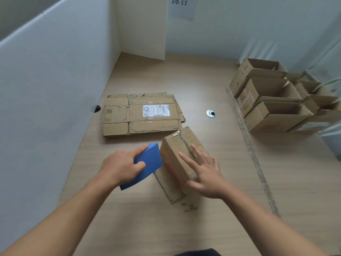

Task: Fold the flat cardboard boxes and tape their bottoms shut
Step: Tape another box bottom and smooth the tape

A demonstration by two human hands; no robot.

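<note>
So the box being worked on sits on the wooden table right about the middle of the view, closed flaps up, with a rough, jagged seam running down the top face. One loose flap sticks out flat on the table at the box's 6 o'clock.

The right hand is laid flat on top of it, fingers straight and spread across the seam, pressing down and not gripping anything. The left hand is at the box's 9 o'clock, fingers and thumb wrapped round a blue tape dispenser. Its toothed edge is right up against the box's side wall. Can't see the roll itself.

At 12 o'clock from the box is a stack of flat cardboard, still unfolded, with a white shipping label on the top sheet. Over at 2 o'clock there's a bunch of folded boxes, open side up, packed together near the wall. Between them and the flat stack there's a metal cable grommet in the tabletop. A white partition runs down the 9 o'clock side.
</note>
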